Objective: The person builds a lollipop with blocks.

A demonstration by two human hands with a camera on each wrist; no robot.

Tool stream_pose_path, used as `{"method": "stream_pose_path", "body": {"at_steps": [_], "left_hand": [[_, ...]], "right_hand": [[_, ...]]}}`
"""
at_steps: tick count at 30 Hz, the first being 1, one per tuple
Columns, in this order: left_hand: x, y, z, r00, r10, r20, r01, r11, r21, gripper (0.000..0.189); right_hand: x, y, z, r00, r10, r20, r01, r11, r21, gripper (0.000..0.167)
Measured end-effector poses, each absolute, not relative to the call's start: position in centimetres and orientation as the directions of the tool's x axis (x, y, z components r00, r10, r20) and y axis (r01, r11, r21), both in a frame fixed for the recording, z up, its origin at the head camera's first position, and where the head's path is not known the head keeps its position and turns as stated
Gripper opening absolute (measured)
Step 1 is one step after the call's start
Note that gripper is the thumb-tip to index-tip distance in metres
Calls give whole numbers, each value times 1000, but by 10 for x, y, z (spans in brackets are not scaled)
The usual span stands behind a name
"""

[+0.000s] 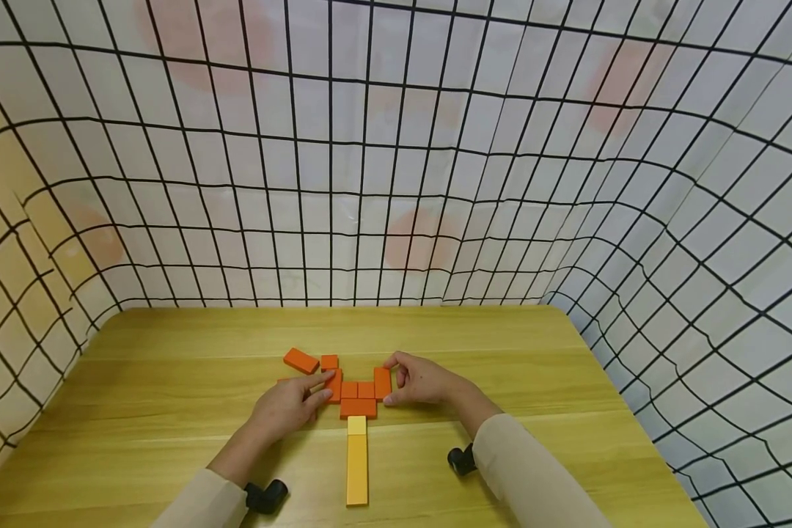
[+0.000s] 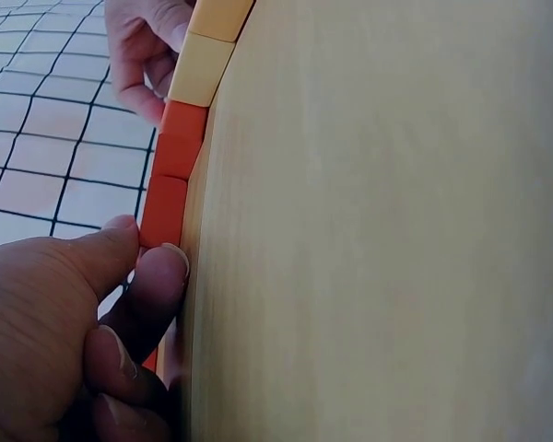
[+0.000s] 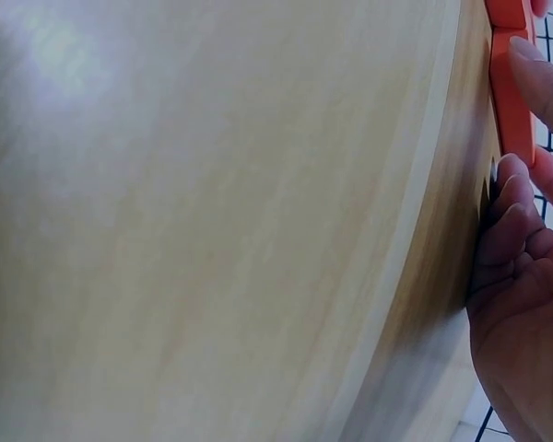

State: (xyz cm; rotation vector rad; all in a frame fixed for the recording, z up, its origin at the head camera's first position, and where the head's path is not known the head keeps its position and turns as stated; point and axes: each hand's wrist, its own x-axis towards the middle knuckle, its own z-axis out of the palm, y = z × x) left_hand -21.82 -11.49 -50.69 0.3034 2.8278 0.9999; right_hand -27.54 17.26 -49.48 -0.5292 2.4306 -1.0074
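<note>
- Edge of one orange block point(image 1: 282, 380) shows beyond the left hand; the rest is covered, shape not readable.
- Left hand point(image 1: 284, 408): thumb and index nearly together, pinching the left block point(image 1: 334, 386), which lies lengthwise away from the person. Fingertips cover part of its left side. In the left wrist view the remaining fingers are curled, in deep shadow, and the hand is cut off at the frame edge.
- Loose block point(image 1: 301, 360), orange, lies askew beyond the left hand; just right of it, a small block point(image 1: 329, 361) sits at the far end of the left block.
- Centre: two orange squares point(image 1: 358, 390) side by side, between left block and right block, against the far side of a crosswise block point(image 1: 358, 408).
- Pale yellow square point(image 1: 356, 425) and yellow bar point(image 1: 357, 469) run from there toward the person on the table point(image 1: 435, 484).
- Right block point(image 1: 383, 383) lies lengthwise beside the squares.
- Right hand point(image 1: 425, 381): thumb and index spread wider than the left's, gripping the right block at near and far ends. Right wrist view crops hand and block; other fingers folded near the tabletop.
</note>
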Motion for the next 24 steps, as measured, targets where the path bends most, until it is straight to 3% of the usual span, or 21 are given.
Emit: {"method": "stream_pose_path", "body": {"at_steps": [24], "left_hand": [[-219, -112, -504, -973, 222, -61, 140, 779, 611, 43]], "right_hand": [[-276, 173, -497, -825, -499, -266, -154, 651, -743, 55]]}}
